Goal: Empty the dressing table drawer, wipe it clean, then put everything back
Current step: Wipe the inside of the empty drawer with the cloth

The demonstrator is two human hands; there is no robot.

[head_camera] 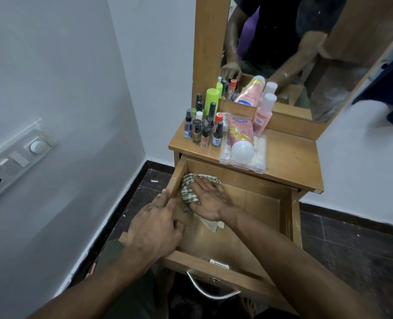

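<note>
The right hand (208, 199) lies flat, fingers spread, pressing a checked cloth (190, 188) onto the floor of the open drawer (248, 217) at its far left corner. The left hand (155, 229) grips the drawer's left wall, fingers curled over the edge. The drawer looks emptied, apart from a paper scrap under the right wrist. On the tabletop (290, 157) beyond stand small bottles (203, 127), a pink tube (239, 132) on a clear box (258, 155). Judging by this, wiping is underway; refilling remains.

Home bedroom corner: mirrored dressing table (290, 157), cosmetics bottles (204, 127).
</note>
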